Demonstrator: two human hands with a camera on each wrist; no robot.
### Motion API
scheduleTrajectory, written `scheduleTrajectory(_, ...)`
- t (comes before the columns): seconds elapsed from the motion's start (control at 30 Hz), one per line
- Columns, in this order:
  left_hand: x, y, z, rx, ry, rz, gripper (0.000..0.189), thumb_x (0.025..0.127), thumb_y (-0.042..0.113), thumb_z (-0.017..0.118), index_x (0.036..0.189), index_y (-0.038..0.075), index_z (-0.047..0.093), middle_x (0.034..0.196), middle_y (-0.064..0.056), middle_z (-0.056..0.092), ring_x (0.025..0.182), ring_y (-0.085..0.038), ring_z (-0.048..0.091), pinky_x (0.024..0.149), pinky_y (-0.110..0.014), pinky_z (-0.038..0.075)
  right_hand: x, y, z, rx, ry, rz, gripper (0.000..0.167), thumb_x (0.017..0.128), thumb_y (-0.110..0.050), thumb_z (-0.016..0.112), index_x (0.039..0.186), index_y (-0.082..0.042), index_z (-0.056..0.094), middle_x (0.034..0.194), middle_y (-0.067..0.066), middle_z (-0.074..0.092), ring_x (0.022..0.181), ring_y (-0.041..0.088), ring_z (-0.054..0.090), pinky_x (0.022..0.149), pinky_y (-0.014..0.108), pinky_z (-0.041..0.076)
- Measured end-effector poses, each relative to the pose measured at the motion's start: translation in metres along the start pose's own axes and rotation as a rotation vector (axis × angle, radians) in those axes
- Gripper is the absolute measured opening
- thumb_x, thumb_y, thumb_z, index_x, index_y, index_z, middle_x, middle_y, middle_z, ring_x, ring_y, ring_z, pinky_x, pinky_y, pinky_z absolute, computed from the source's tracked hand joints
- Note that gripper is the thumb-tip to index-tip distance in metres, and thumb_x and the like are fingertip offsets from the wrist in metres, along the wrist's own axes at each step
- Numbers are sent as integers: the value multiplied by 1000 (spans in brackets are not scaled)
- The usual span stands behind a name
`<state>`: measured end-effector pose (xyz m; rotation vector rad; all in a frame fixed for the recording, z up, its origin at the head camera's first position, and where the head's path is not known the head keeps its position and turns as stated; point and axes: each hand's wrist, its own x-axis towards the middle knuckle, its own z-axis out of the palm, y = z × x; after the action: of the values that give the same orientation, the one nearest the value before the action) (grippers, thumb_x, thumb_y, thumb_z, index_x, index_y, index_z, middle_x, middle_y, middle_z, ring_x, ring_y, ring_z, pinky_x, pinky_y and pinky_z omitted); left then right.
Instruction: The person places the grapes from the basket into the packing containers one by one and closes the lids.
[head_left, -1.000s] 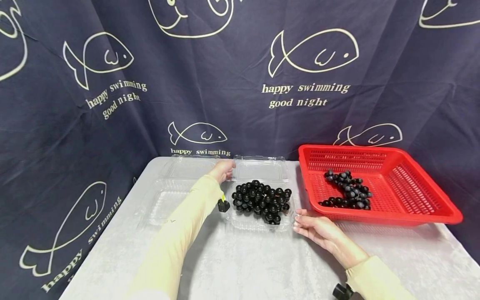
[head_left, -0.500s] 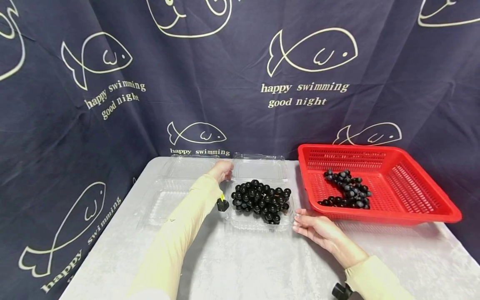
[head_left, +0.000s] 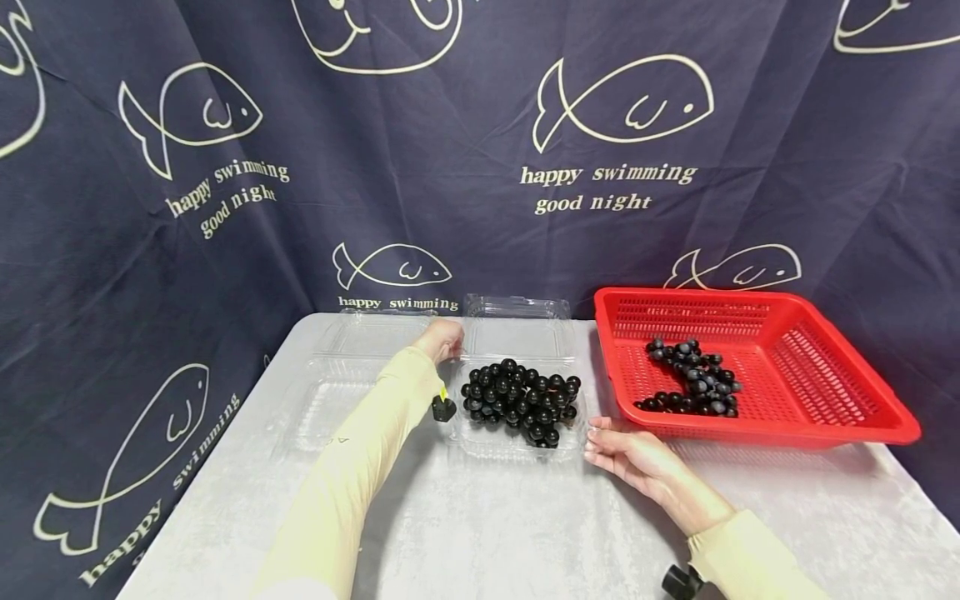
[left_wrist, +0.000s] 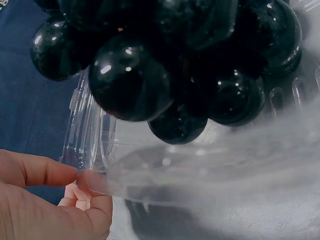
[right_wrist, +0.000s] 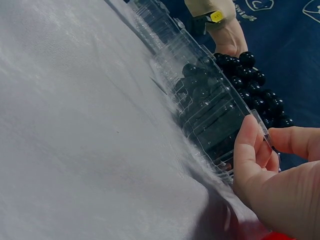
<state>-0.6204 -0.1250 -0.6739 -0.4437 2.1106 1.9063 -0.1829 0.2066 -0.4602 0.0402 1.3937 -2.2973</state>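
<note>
A clear plastic clamshell box (head_left: 495,454) stands mid-table with its lid (head_left: 517,329) tilted up at the back. Inside lies a bunch of black grapes (head_left: 521,402), piled above the rim. My left hand (head_left: 444,339) is at the box's back left; in the left wrist view its thumb and fingers (left_wrist: 55,172) pinch the clear plastic edge. My right hand (head_left: 637,462) is at the front right corner. There, in the right wrist view, its thumb and fingers (right_wrist: 247,132) pinch the box's rim.
To the left, partly behind my left sleeve (head_left: 360,467), is a second clear clamshell box (head_left: 322,408) with its lid laid back. A red plastic basket (head_left: 817,375) on the right holds more dark grapes (head_left: 697,383). A dark blue fish-print curtain (head_left: 480,167) hangs behind the table.
The lid of the grape box has swung up a little from lying back. Both hands keep nearly the same places, and the grapes have not moved in the box.
</note>
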Motion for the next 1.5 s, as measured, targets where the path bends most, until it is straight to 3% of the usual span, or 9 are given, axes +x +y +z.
scheduleTrajectory(0.13,25,-7,-1,9,19,1,47,48,-13,41,91,6,43,79,-6,45,52,-25,52,58,-45,57,0,0,1,-2,6,2,15,92,3,51,106,-4,53,84,0,60,81,12,61,89,30,52)
scheduleTrajectory(0.3,11,2,-4,0,24,25,67,45,-14,43,110,2,43,86,-7,46,52,-25,52,56,-46,56,-1,0,2,8,21,11,15,92,3,52,103,-5,57,85,0,60,81,12,61,90,30,52)
scheduleTrajectory(0.63,-135,69,-2,48,9,17,27,60,-9,43,80,8,49,59,-2,47,51,-17,51,56,-35,55,0,1,1,10,34,14,15,91,2,54,99,-8,61,85,-1,61,81,11,62,91,31,52)
scheduleTrajectory(0.77,-184,92,-3,16,-25,19,22,69,-9,46,81,8,55,66,-2,55,60,-16,56,59,-33,55,1,1,1,3,57,20,14,90,2,56,98,-8,62,86,-1,61,81,12,62,90,31,52)
scheduleTrajectory(0.87,-200,101,-6,-25,-52,38,22,70,-9,49,84,5,58,72,-1,53,62,-16,55,57,-31,55,0,1,0,9,45,20,14,90,2,55,98,-8,62,86,0,61,81,12,62,90,31,52)
scheduleTrajectory(1.13,-189,106,-18,14,-97,84,32,78,-5,51,107,5,63,90,-7,54,75,-21,57,66,-35,55,1,0,1,18,41,23,15,91,3,54,98,-8,62,87,-1,61,81,12,62,90,31,52)
scheduleTrajectory(1.2,-211,115,-20,11,-124,112,31,77,-5,54,105,3,64,94,-8,55,77,-23,57,67,-35,55,1,0,1,21,35,26,15,91,3,54,98,-8,62,87,-1,61,82,12,62,90,31,52)
scheduleTrajectory(1.37,-310,158,-17,40,-109,111,30,85,-2,54,115,0,58,109,-9,57,93,-23,56,87,-37,52,1,1,0,16,23,24,15,91,2,54,98,-8,62,87,-1,61,82,12,62,90,31,52)
scheduleTrajectory(1.5,-355,182,-17,64,-99,92,26,92,2,51,118,-2,53,103,-8,55,90,-20,54,97,-41,46,1,0,0,14,19,24,14,91,2,54,98,-8,62,87,-1,61,82,13,62,90,31,52)
